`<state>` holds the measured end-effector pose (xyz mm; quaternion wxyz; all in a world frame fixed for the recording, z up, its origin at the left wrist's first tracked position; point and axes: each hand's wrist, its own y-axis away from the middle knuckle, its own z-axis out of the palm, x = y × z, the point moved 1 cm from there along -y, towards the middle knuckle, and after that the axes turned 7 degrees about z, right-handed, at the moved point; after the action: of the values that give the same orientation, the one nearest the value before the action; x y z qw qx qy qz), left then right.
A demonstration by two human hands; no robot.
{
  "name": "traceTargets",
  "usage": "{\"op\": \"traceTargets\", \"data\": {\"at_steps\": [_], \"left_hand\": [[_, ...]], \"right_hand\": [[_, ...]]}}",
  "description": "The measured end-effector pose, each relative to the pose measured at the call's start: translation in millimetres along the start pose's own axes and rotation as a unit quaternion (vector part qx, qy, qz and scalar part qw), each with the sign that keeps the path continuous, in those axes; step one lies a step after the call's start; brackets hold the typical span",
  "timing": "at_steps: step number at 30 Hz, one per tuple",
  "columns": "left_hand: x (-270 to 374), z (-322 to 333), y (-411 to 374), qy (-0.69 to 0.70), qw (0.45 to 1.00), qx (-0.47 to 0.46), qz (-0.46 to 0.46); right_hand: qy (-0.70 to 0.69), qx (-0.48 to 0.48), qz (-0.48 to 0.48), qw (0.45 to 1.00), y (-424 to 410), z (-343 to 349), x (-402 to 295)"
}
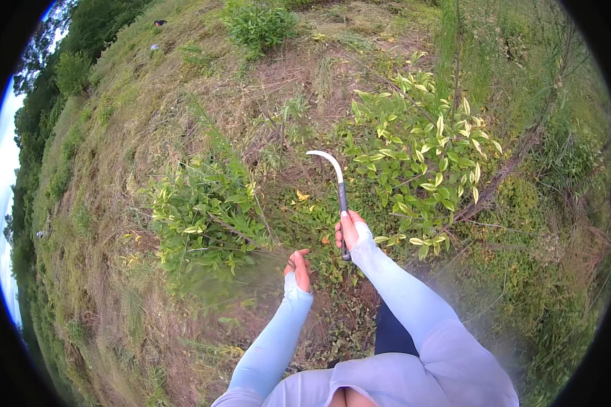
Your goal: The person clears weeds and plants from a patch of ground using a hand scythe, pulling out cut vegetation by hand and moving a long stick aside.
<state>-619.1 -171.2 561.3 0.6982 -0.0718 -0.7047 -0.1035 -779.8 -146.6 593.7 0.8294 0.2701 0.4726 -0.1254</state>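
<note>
My right hand (351, 231) grips the dark handle (342, 198) of a sickle. The sickle's pale curved blade (331, 158) points away from me and bends to the left at its tip. My left hand (298, 268) is lower and to the left, with its fingers partly curled. Thin stems pass close to those fingers, but whether it holds one is not plain. Just beyond it on the left stands a leafy green shrub (209, 213), with a tall feathery weed (219, 135) rising through it. A second shrub (412, 152), with yellow-edged leaves, grows right of the blade.
Low creeping plants (318, 254) cover the ground below the sickle. A thick leaning stem (504, 175) crosses on the right, near tall weeds (453, 56). Farther up the slope lies dry cut grass (305, 76) around another green bush (259, 25). Trees (35, 137) line the left.
</note>
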Motion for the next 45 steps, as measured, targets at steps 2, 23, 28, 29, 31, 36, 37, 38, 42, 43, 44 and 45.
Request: {"op": "traceTargets", "data": {"at_steps": [2,23,28,29,31,36,37,38,42,43,44,45], "left_hand": [[0,3,-20,-0.027,0.999,0.01,0.023],[-66,-49,64,-0.298,0.925,-0.037,0.234],[-95,-99,131,-0.112,0.967,-0.188,-0.129],[-106,-117,135,-0.158,0.958,-0.216,-0.098],[-83,-140,136,-0.246,0.928,-0.279,-0.035],[-39,-191,154,-0.399,0.879,-0.261,-0.004],[-39,-196,154,-0.429,0.868,-0.25,0.007],[-43,-200,154,-0.459,0.856,-0.238,0.017],[-42,-198,150,-0.414,0.877,-0.242,0.025],[-46,-195,147,-0.388,0.885,-0.256,0.023],[-50,-194,144,-0.36,0.896,-0.257,0.049],[-52,-187,141,-0.336,0.897,-0.282,0.051]], "right_hand": [[-0.021,-0.017,-0.01,1.0,-43,14,-9],[0.471,-0.104,0.246,0.841,170,-73,125],[0.144,-0.025,0.4,0.905,207,-42,118],[0.136,-0.016,0.39,0.91,212,-41,119],[0.144,0.013,0.359,0.922,224,-38,113],[0.201,0.054,0.289,0.934,261,-14,98],[0.204,0.055,0.277,0.937,266,-11,99],[0.207,0.057,0.267,0.94,271,-10,103],[0.215,0.071,0.218,0.949,282,-17,117],[0.215,0.078,0.208,0.951,282,-20,118],[0.232,0.087,0.199,0.948,277,-21,123],[0.253,0.101,0.197,0.942,275,-18,120]]}}
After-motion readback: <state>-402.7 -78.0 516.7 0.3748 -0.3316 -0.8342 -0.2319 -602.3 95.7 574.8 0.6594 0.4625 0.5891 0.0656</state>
